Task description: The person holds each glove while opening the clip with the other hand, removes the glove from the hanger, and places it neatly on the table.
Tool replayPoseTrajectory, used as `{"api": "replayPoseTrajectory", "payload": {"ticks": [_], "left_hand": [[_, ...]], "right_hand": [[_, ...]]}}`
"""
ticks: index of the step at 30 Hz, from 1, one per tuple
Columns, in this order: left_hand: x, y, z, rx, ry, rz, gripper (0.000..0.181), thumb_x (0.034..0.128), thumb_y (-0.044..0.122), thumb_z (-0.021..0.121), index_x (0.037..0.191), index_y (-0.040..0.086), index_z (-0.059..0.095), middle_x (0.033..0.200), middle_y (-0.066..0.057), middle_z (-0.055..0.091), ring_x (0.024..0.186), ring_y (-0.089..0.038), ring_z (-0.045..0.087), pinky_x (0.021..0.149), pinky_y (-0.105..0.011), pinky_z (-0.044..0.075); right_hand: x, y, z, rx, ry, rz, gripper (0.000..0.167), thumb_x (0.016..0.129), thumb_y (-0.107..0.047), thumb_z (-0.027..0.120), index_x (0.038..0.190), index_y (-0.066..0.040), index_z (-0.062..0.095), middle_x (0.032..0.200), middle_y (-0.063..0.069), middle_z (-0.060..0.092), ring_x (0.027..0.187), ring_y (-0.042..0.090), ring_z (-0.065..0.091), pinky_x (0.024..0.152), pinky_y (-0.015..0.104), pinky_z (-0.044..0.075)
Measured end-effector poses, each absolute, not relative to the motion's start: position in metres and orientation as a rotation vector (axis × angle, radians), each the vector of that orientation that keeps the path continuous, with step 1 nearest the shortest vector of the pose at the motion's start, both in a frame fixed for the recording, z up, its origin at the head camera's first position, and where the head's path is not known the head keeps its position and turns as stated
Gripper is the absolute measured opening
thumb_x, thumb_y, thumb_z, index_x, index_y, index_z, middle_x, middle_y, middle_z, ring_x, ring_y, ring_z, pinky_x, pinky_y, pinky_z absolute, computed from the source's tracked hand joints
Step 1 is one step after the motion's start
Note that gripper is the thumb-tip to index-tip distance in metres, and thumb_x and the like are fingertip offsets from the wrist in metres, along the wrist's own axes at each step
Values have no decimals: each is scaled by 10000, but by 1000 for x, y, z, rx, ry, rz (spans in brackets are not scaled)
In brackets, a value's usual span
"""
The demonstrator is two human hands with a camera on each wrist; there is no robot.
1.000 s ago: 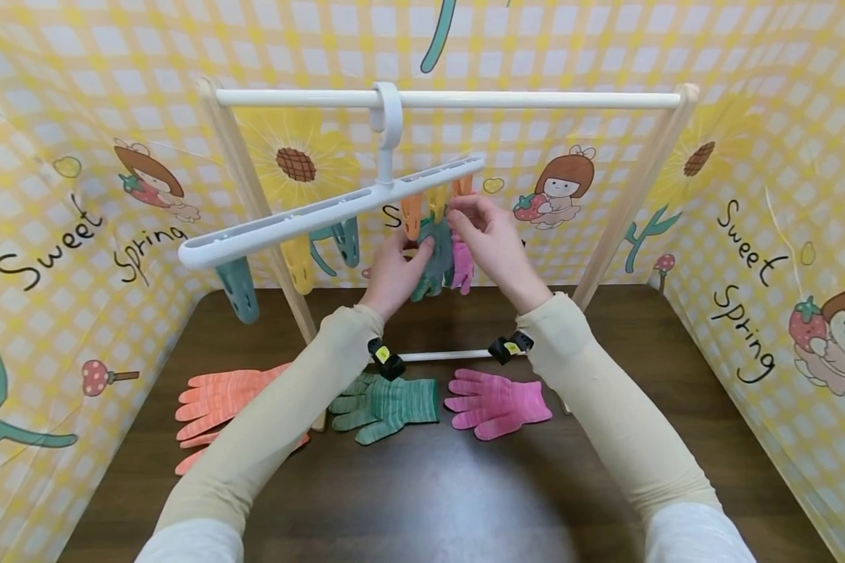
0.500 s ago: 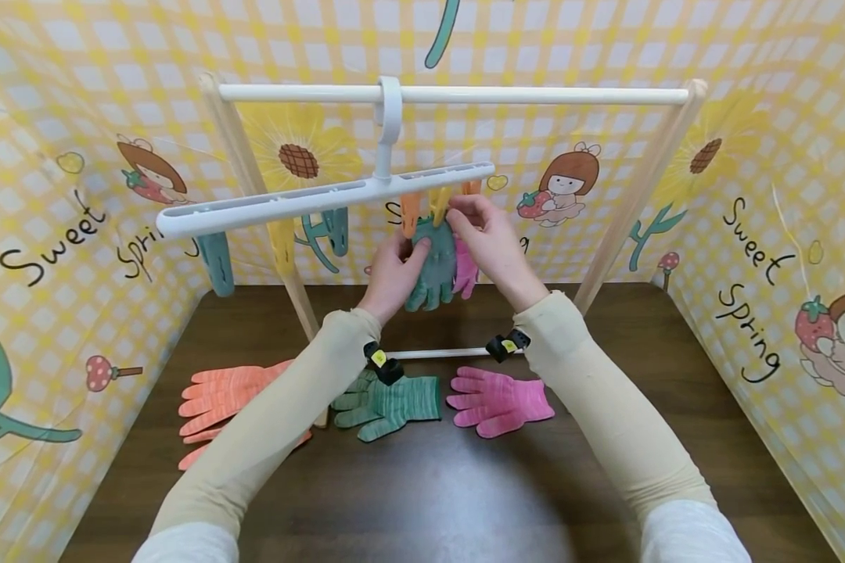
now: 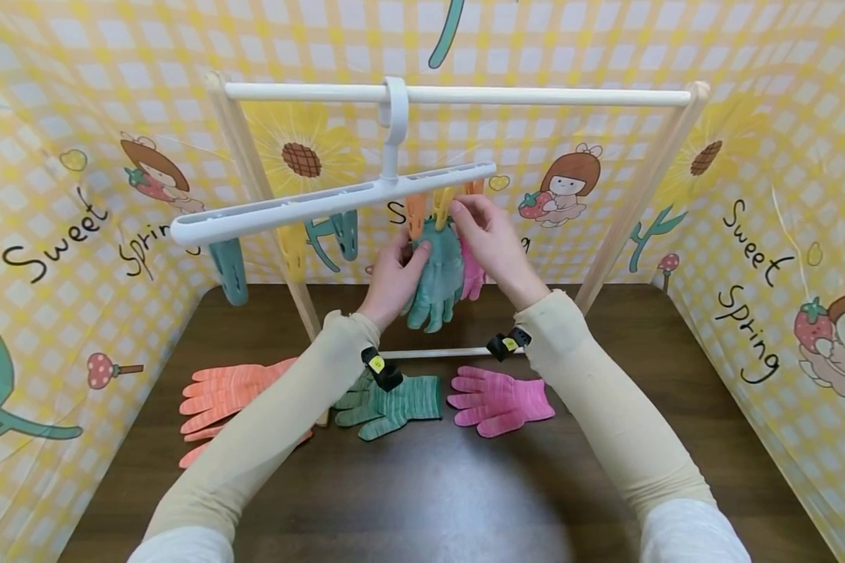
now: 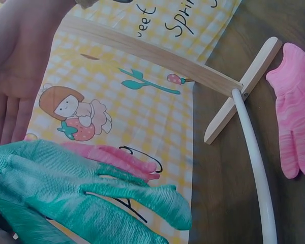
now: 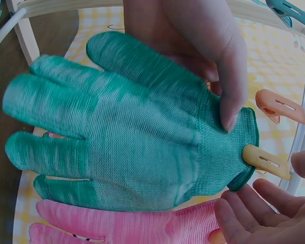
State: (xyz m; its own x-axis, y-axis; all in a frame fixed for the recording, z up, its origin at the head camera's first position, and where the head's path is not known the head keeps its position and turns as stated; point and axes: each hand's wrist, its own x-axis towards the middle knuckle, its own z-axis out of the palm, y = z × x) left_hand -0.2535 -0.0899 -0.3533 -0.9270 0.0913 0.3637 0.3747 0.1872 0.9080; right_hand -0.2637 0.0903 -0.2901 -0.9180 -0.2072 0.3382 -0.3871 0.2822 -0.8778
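Note:
A green knit glove [image 3: 440,270] hangs fingers-down from the white hanger [image 3: 338,199]. A yellow clothespin [image 5: 264,161] bites the edge of its cuff. My left hand [image 3: 392,274] pinches the cuff's left side, with the thumb over the front, as the right wrist view shows. My right hand [image 3: 493,238] is beside the yellow clothespin; its thumb stands apart from it, and its extended fingers [image 5: 239,208] lie by the cuff edge. Behind the green glove hangs a pink glove [image 5: 127,223], partly hidden. An orange clothespin [image 3: 415,215] hangs just left of the yellow one.
The hanger hooks over a white rod [image 3: 535,96] on a wooden frame [image 3: 623,195]. Teal [image 3: 228,270] and yellow clothespins hang at its left. On the dark table [image 3: 465,500] lie orange gloves [image 3: 232,391], a green glove [image 3: 401,403] and a pink glove [image 3: 500,400].
The hung green glove has come lower and shows more fully. The hanger has swung a little, its right end shifting right. Both hands stay in nearly the same place.

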Motion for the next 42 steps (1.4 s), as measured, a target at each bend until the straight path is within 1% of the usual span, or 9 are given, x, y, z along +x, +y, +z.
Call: {"api": "replayPoseTrajectory", "payload": {"ticks": [7, 14, 20, 26, 28, 31, 34, 38, 42], "left_hand": [[-250, -92, -352, -463, -2208, -1855, 363, 1094, 235, 524, 1410, 65, 574, 1016, -157, 717, 858, -152, 650, 773, -285, 493], [-246, -95, -355, -498, -2220, -1849, 281, 1093, 229, 525, 1284, 41, 612, 831, -71, 637, 727, -160, 546, 690, -289, 422], [-243, -98, -354, -495, -2239, -1875, 277, 1099, 251, 521, 1269, 55, 619, 832, -54, 638, 718, -163, 557, 684, -294, 428], [-241, -99, -357, -532, -2211, -1820, 216, 1065, 198, 597, 942, 39, 519, 733, -38, 412, 676, -186, 389, 673, -294, 320], [-240, -99, -358, -546, -2203, -1795, 278, 1051, 182, 620, 872, 54, 451, 726, -41, 337, 673, -196, 342, 673, -297, 290], [-240, -98, -359, -551, -2190, -1787, 275, 1044, 179, 634, 855, 81, 460, 715, -30, 329, 671, -190, 342, 669, -289, 294], [-240, -98, -359, -559, -2180, -1781, 261, 1042, 169, 636, 855, 79, 476, 705, -27, 329, 669, -184, 345, 666, -283, 296], [-239, -98, -360, -565, -2182, -1786, 262, 1044, 169, 631, 856, 72, 476, 699, -33, 335, 667, -190, 350, 663, -285, 301], [-237, -99, -361, -541, -2218, -1791, 259, 1050, 203, 629, 868, 86, 487, 694, -21, 362, 662, -188, 360, 658, -293, 312]], "right_hand": [[-266, 86, -290, 525, -2355, 1785, 416, 1087, -302, 549, 1370, -5, 621, 1273, 162, 679, 1143, 231, 620, 1013, 374, 490], [-266, 81, -293, 476, -2326, 1969, 422, 1093, -320, 538, 1360, -1, 609, 1287, 148, 663, 1208, 206, 588, 1044, 380, 486], [-268, 80, -294, 454, -2264, 2120, 352, 1086, -307, 557, 1266, -10, 611, 1227, 94, 651, 1198, 183, 564, 1053, 392, 463], [-268, 79, -296, 383, -2136, 2283, 303, 1072, -252, 592, 1260, -15, 592, 1216, 84, 650, 1164, 160, 580, 1052, 358, 461], [-268, 79, -297, 361, -2066, 2345, 257, 1068, -226, 602, 1234, -30, 597, 1227, 105, 660, 1155, 157, 596, 1036, 344, 472], [-268, 79, -297, 346, -1996, 2395, 188, 1060, -201, 616, 1173, -50, 615, 1186, 92, 688, 1106, 150, 613, 972, 305, 490], [-267, 79, -296, 340, -1982, 2387, 147, 1060, -190, 614, 1145, -70, 616, 1093, 12, 687, 1042, 121, 610, 895, 260, 489], [-267, 77, -296, 335, -1999, 2348, 158, 1058, -182, 615, 1144, -49, 624, 1011, -28, 661, 953, 104, 589, 830, 248, 472], [-266, 76, -296, 334, -2017, 2317, 213, 1058, -184, 616, 1189, -17, 634, 998, -34, 659, 946, 103, 592, 840, 259, 471]]}}
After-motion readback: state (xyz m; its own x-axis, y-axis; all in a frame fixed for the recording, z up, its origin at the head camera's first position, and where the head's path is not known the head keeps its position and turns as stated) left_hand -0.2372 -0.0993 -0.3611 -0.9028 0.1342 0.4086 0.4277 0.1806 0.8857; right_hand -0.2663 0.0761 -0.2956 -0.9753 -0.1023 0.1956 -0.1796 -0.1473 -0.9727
